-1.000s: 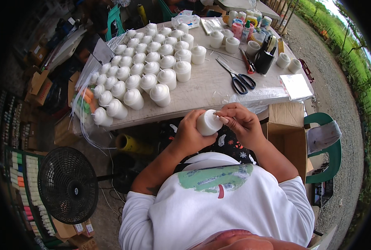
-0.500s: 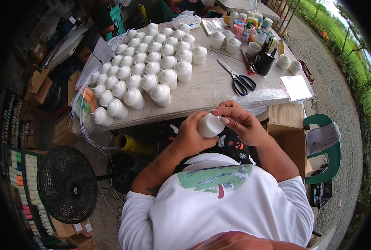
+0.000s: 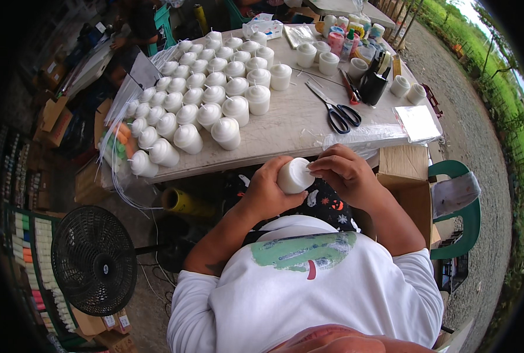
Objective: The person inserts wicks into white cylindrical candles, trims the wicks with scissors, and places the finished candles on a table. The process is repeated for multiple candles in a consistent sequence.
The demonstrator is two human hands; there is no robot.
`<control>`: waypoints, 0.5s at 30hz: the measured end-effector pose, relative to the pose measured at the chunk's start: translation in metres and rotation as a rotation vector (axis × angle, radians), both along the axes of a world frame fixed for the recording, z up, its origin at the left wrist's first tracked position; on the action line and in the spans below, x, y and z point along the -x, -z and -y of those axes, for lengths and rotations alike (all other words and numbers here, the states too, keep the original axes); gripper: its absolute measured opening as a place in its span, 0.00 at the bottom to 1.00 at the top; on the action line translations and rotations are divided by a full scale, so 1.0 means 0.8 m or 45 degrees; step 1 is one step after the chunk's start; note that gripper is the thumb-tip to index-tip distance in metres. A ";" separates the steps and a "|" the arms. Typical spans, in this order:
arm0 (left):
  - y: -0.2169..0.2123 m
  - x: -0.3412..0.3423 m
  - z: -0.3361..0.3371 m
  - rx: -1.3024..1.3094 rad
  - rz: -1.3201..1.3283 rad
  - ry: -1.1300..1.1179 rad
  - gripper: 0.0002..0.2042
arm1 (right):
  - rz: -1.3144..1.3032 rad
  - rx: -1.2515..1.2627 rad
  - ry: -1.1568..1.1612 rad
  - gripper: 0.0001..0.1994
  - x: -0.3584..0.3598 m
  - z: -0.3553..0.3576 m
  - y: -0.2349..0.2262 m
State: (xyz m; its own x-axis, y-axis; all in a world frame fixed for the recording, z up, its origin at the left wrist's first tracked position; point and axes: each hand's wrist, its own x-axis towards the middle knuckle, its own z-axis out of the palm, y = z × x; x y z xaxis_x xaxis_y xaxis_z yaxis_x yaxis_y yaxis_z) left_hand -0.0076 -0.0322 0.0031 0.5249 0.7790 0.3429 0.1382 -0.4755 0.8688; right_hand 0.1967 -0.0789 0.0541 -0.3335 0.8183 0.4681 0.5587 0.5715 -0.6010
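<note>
Table (image 3: 285,126) bears white candles (image 3: 215,94) (many rows) and scissors (image 3: 335,112).

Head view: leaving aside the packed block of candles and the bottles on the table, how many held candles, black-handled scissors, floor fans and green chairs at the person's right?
White cylindrical wax candle, held between left hand and right hand: 1
Black-handled metal scissors: 1
Black round floor fan: 1
Green plastic chair: 1
Total: 4
</note>
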 end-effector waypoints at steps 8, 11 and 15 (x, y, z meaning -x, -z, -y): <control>-0.001 -0.001 0.000 -0.134 -0.028 -0.058 0.27 | 0.285 -0.252 0.064 0.15 0.007 0.005 0.001; -0.004 -0.001 0.002 -0.146 -0.047 -0.084 0.27 | 0.028 -0.048 0.091 0.12 0.005 0.008 0.004; -0.005 -0.003 0.004 -0.137 -0.034 -0.062 0.28 | -0.348 0.135 0.111 0.09 0.005 0.007 0.018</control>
